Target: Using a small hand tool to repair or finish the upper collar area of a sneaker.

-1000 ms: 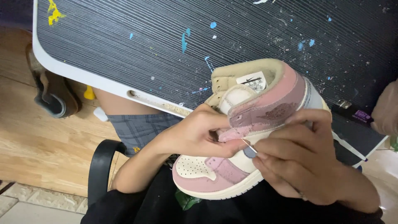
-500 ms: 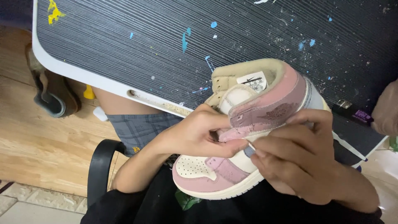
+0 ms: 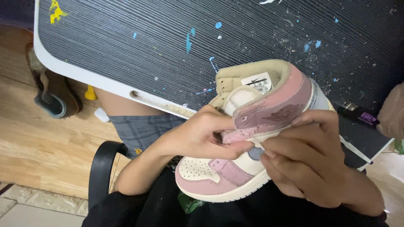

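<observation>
Left hand (image 3: 202, 136) pinches the pink lace flap, right hand (image 3: 309, 164) grips the shoe (image 3: 252, 138) over the bench (image 3: 84, 73); keep it steady, I'd say

The setting is a home room used for craft or hobby work. A dark ribbed tabletop (image 3: 252, 38) with a white rim carries dried paint specks in blue, yellow and white. The floor (image 3: 38, 147) is light wood plank, bordered by pale tiles at the near left. A worn shoe (image 3: 54, 94) lies on the floor at the left. A black chair armrest (image 3: 101, 168) stands near the planks.
</observation>
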